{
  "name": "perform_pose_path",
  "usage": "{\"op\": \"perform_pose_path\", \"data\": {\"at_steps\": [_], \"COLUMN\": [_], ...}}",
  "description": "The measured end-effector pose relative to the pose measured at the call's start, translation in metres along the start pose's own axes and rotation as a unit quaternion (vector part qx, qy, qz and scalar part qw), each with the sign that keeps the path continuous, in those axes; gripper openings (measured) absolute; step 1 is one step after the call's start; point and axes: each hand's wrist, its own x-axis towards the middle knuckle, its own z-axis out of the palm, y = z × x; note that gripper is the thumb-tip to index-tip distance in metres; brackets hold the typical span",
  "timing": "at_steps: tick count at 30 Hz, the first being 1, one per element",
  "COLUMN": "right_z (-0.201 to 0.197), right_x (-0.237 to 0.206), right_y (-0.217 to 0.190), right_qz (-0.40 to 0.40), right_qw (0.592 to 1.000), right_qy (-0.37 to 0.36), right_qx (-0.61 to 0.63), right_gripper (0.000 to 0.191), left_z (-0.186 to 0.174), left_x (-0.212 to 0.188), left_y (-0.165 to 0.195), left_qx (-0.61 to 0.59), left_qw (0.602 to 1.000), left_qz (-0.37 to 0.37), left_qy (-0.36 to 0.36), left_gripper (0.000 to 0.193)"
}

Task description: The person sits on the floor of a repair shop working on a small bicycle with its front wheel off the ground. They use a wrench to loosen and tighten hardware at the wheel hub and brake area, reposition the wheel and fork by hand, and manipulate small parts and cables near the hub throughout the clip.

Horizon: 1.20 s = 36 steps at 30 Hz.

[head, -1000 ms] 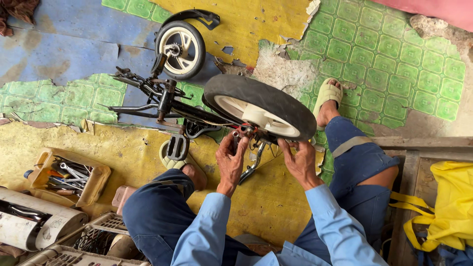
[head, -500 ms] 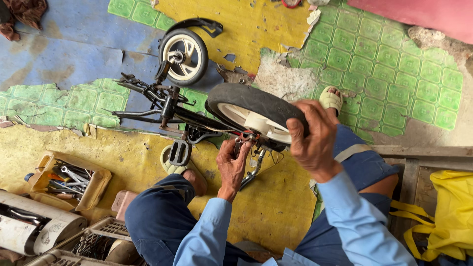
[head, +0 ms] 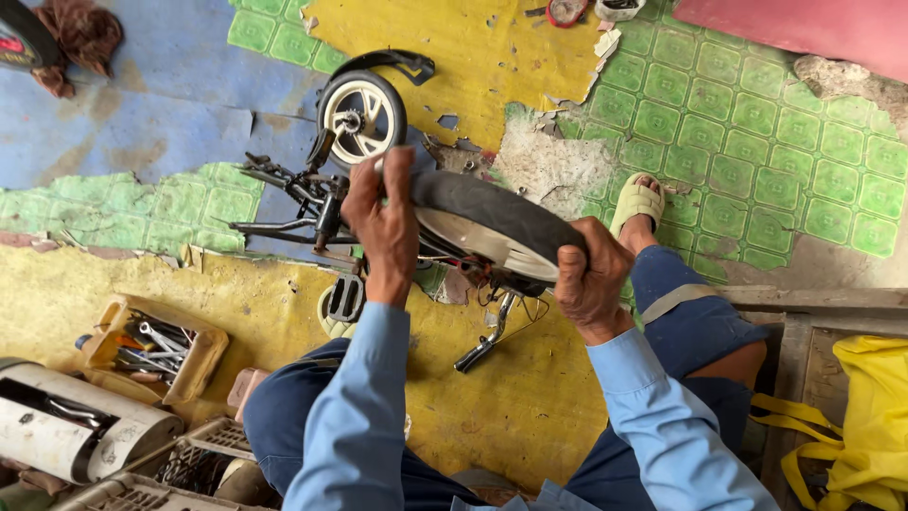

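Observation:
A small bicycle lies upside down on the patchy floor. Its rear wheel [head: 492,222] has a black tyre and a white rim. My left hand [head: 383,222] grips the tyre at its left end, fingers curled over the top. At the wheel's right end my right hand [head: 588,282] clamps the tyre. The front wheel [head: 361,115] with its black mudguard lies farther away. The black frame and handlebars [head: 293,203] stretch left. A pedal [head: 344,298] and a crank arm [head: 482,343] hang below the wheel.
A cut plastic can [head: 151,348] holding several wrenches sits at the left, next to a white canister [head: 71,431] and a wire basket [head: 194,454]. A yellow bag [head: 865,416] lies on wooden boards at the right. My sandalled foot [head: 636,201] rests beyond the wheel.
Both hands left the axle area under the wheel and moved up onto the tyre: the right hand first, then the left, which now grips the left end.

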Motion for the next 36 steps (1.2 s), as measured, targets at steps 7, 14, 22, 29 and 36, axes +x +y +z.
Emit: {"op": "perform_pose_path", "data": {"at_steps": [7, 14, 22, 29, 36], "right_z": [0.001, 0.005, 0.004, -0.007, -0.013], "right_x": [0.006, 0.005, 0.005, 0.012, -0.032], "right_y": [0.003, 0.012, 0.01, -0.011, 0.023], "right_qz": [-0.034, -0.013, -0.008, -0.03, -0.004], "right_qw": [0.999, 0.999, 0.999, 0.999, 0.999], "right_qy": [0.004, 0.013, 0.005, -0.033, -0.002], "right_qx": [0.025, 0.03, 0.033, 0.021, 0.038], "right_gripper": [0.046, 0.046, 0.048, 0.052, 0.04], "left_z": [0.013, 0.016, 0.014, 0.006, -0.013], "left_x": [0.009, 0.0, -0.004, -0.002, -0.059], "left_y": [0.011, 0.005, -0.004, -0.013, -0.016], "left_qx": [0.08, 0.038, 0.1, 0.086, 0.027], "left_qw": [0.994, 0.998, 0.994, 0.996, 0.989], "left_qz": [0.015, 0.044, 0.029, 0.002, -0.102], "left_qy": [-0.078, -0.035, -0.028, 0.008, 0.107], "left_gripper": [0.04, 0.038, 0.039, 0.028, 0.024]}}
